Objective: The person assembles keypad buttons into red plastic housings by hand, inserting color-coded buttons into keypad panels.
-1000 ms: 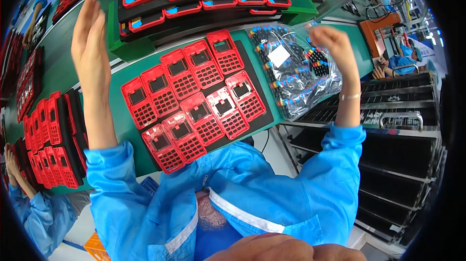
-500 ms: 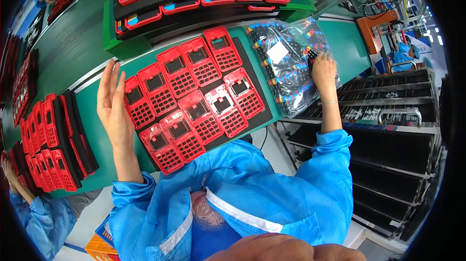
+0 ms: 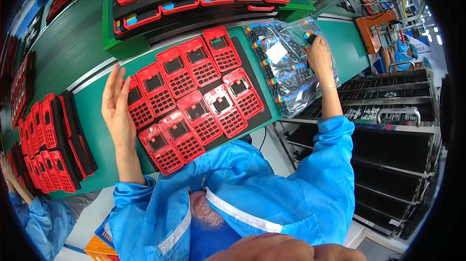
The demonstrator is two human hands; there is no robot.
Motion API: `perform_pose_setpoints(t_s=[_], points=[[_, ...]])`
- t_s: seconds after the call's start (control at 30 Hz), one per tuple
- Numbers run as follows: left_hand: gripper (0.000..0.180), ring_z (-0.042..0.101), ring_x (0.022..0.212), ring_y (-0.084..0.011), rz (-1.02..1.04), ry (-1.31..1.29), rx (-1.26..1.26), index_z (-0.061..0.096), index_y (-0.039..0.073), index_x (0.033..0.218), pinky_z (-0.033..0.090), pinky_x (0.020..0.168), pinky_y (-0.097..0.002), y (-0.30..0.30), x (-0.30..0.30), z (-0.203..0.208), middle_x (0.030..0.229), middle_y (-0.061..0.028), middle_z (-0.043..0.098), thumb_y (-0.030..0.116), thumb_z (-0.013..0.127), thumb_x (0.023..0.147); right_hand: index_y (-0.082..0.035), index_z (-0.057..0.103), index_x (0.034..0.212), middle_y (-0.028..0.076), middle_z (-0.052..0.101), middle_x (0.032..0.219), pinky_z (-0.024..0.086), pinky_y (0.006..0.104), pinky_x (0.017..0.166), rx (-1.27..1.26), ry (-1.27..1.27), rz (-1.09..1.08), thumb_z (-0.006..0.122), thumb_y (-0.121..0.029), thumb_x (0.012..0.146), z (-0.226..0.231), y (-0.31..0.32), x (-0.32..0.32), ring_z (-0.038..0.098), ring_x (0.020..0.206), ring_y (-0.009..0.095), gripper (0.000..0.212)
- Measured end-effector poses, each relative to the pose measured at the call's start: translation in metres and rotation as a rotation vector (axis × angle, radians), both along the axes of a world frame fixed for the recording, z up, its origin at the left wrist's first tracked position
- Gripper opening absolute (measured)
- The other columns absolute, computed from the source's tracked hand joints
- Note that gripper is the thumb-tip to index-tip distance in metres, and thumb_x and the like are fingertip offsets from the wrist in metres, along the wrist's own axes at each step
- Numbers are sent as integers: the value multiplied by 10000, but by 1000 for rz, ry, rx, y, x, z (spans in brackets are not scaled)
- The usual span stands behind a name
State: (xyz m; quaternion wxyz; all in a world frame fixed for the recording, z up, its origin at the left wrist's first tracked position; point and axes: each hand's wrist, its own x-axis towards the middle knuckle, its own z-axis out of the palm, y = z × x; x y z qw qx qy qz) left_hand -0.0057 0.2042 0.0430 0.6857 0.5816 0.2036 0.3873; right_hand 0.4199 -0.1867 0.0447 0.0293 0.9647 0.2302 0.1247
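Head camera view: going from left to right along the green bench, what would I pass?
Upright stacks of red keypad shells → left hand → black tray of red keypad shells → clear bag of small coloured parts → right hand.

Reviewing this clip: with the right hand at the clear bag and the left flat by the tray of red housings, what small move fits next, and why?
Probably lift the small dark part pinched by the right hand out of the clear bag toward the black tray. The red housings lie face up with open windows, and the left hand rests flat against the tray's edge, steadying it.
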Motion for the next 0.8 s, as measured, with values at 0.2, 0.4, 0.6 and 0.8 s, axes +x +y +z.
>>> perform_pose_setpoints(t_s=[0.2, 0.4, 0.6, 0.8], points=[[481, 410, 1507, -320, -6, -7, -7, 453, -47, 1527, 396, 1224, -416, 3, 3, -4, 1609, -182, 441, 42, 544, 1063, 121, 585, 1151, 284, 701, 1073, 560, 500, 872, -76, -366, 112, 559, -196, 967, -46, -23, 65, 688, 997, 456, 367], [484, 414, 1504, -324, 24, 32, -20, 453, -49, 1525, 399, 1223, -423, 2, 0, -2, 1612, -185, 437, 38, 545, 1057, 116, 619, 1184, 286, 689, 1163, 559, 471, 879, -199, -200, -155, 542, -224, 948, -34, 5, 62, 695, 1030, 412, 420], [488, 421, 1499, -316, 3, -1, -43, 452, -43, 1528, 403, 1219, -416, 1, -3, -4, 1614, -183, 436, 26, 545, 1054, 75, 602, 1211, 296, 672, 1170, 562, 520, 870, -136, -204, -268, 591, -249, 920, -33, 13, 63, 689, 1036, 441, 435], [485, 438, 1487, -301, 1, 6, -58, 458, -41, 1527, 396, 1224, -415, -1, -6, -2, 1610, -180, 443, 22, 545, 1054, -22, 571, 1273, 315, 658, 1169, 547, 528, 921, 203, -196, 34, 756, -97, 826, -24, -6, 46, 648, 1042, 522, 490]])
